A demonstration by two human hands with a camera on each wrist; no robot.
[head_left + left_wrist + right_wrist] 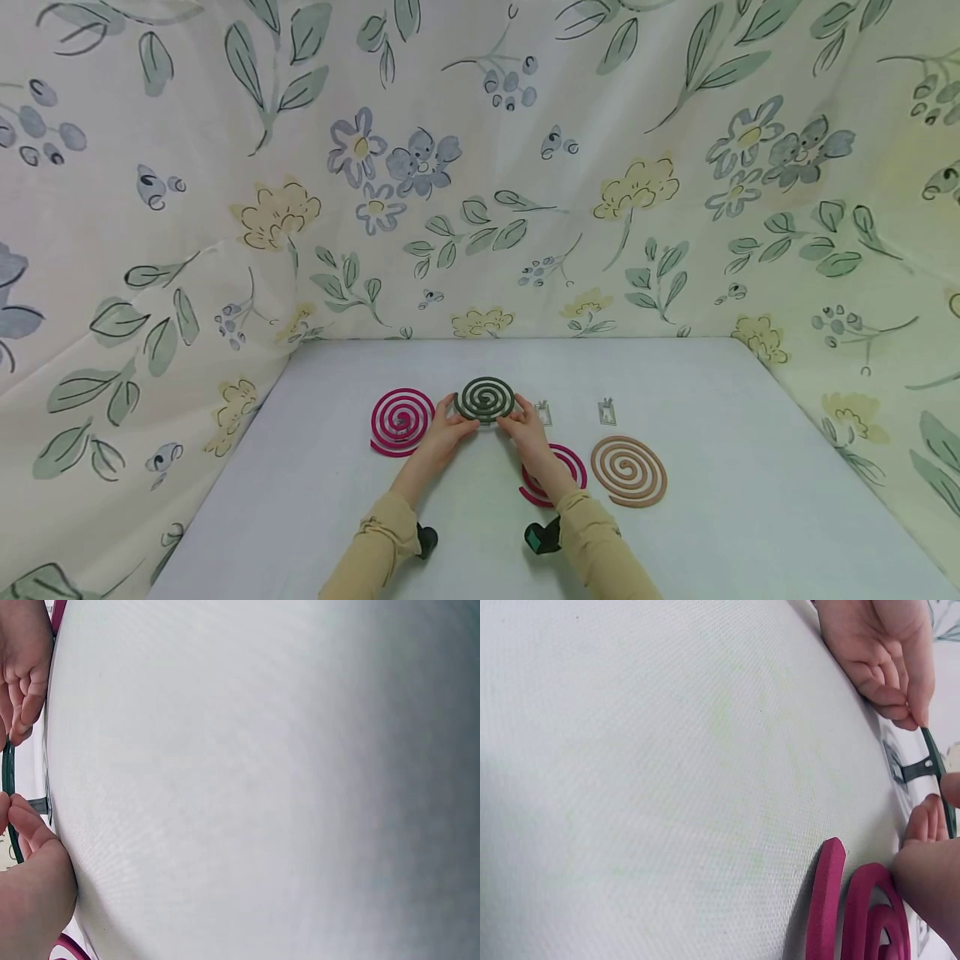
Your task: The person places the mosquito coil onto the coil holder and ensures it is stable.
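Note:
Both hands hold a dark green mosquito coil (485, 398) by its opposite edges, level above the table. My left hand (448, 429) pinches the left edge with thumb and fingers, and my right hand (525, 429) pinches the right edge the same way. Beneath the coil a small metal stand (919, 770) reaches up to its underside from the tabletop. One magenta coil (402, 422) lies beside my left hand. Another magenta coil (577, 468) lies partly hidden under my right forearm.
A tan coil (628, 472) lies to the right of the second magenta coil. Two small metal stands, one near my right hand (545, 413) and a farther stand (607, 412), rest on the white table (750, 500). Floral cloth (480, 250) hangs behind and along the sides.

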